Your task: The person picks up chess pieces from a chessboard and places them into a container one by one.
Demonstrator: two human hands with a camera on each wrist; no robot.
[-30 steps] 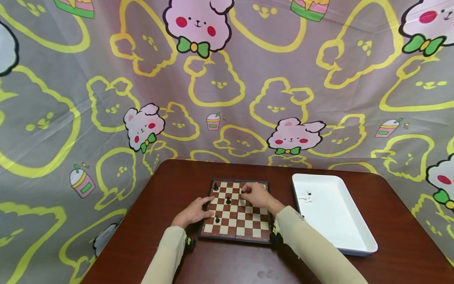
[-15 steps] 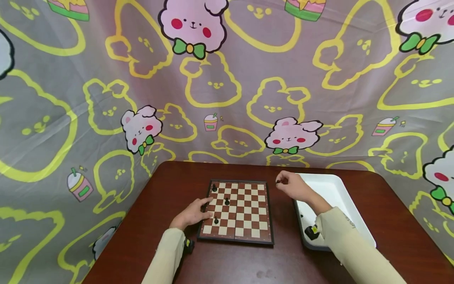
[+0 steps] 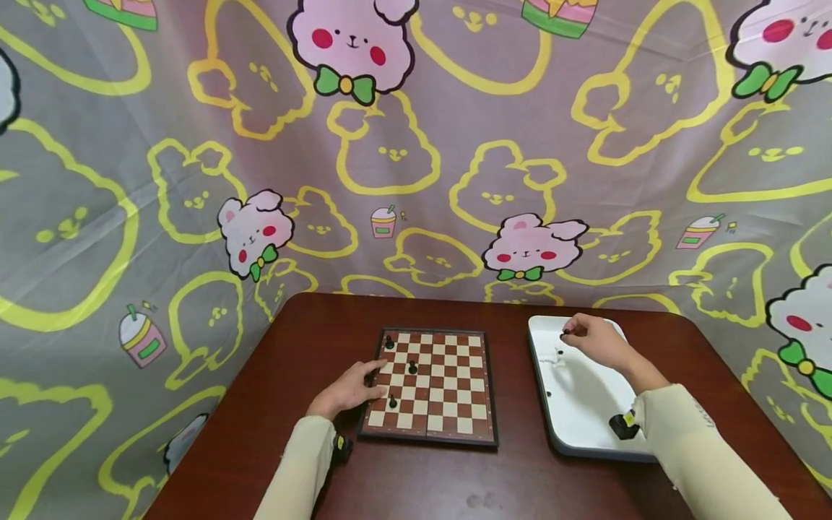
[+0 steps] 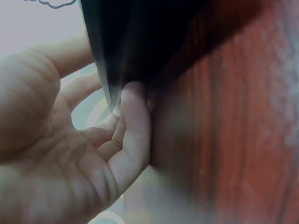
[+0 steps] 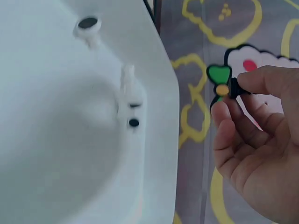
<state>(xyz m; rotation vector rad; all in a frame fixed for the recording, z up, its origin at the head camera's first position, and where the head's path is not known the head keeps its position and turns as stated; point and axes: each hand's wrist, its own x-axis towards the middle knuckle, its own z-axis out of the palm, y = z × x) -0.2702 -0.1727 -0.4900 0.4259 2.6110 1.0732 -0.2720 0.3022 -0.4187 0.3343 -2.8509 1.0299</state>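
Left hand (image 3: 347,388) grips left edge of chessboard (image 3: 458,393) on tabletop (image 3: 455,477). Right hand (image 3: 601,343) pinches small black chess piece (image 5: 234,87) above far part of white tray (image 3: 578,430), right of board. Three black pieces (image 3: 412,367) stand on board's left half; white pieces (image 5: 88,31) lie in tray. Right sleeve (image 3: 708,448) print, yellow wrist label (image 3: 629,417): too small to read.

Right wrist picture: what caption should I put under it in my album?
The right hand pinches a small black chess piece, with white pieces in the white tray.
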